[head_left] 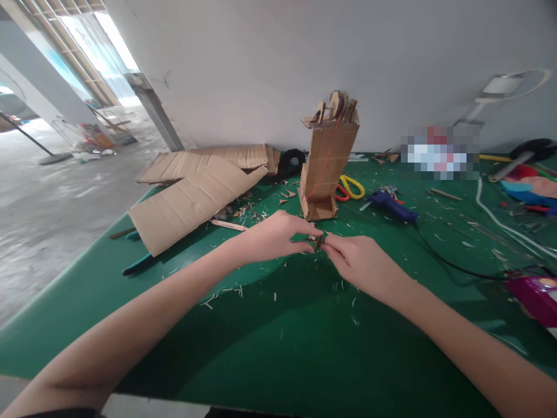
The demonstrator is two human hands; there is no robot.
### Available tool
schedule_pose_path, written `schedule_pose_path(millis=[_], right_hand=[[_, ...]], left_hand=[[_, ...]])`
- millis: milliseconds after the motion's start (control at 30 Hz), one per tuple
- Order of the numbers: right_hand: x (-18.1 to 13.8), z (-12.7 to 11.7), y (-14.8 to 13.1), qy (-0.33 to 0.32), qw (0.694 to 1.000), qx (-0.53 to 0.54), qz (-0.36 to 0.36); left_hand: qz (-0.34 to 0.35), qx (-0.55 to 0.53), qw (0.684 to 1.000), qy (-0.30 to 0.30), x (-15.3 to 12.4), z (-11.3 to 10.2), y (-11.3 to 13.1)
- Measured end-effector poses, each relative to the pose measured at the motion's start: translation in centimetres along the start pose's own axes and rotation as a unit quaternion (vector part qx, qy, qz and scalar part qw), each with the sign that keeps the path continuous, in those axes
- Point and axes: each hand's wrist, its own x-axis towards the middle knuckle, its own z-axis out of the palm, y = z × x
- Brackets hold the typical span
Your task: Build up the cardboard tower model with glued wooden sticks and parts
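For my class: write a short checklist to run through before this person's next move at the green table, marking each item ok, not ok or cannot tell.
1. Small piece held: ok; it sits at the fingertips of the left grip and the right grip.
2. Cardboard stand standing: ok; it rests on its base just beyond the fingers.
3. Glue gun out of both hands: ok; it lies to the right of the stand. Whether it is hot: cannot tell.
4. Orange thread fastened at its lower end: cannot tell.
5. Green table free of litter: not ok; cardboard scraps lie about.
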Motion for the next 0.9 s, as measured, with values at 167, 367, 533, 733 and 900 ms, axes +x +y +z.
schedule_pose_path(millis=[167, 367, 533, 733, 900], right_hand=[[0.1, -0.6, 0.0, -0.026, 0.997, -0.070, 0.024], [-0.1, -0.6, -0.8, -0.052, 0.998, -0.040, 0.012], [-0.2, -0.3, -0.6, -0.033, 0.999, -0.041, 0.001], [-0.1, -0.1, 0.0, -0.005, 0.993, -0.117, -0.018], [0.0, -0.2, 0.2, -0.043, 0.997, -0.069, -0.004]], left_hand=[[0.003, 0.085, 0.996, 0.015, -0.2, -0.4, -0.1], [0.011, 0.081, 0.997, 0.009, 0.0, 1.1, 0.6], [-0.006, 0.040, 0.999, 0.019, 0.2, 1.1, 0.4], [0.001, 0.002, 1.000, 0.029, 0.1, 1.3, -0.4], [0.016, -0.009, 0.999, 0.029, 0.1, 1.3, -0.7]])
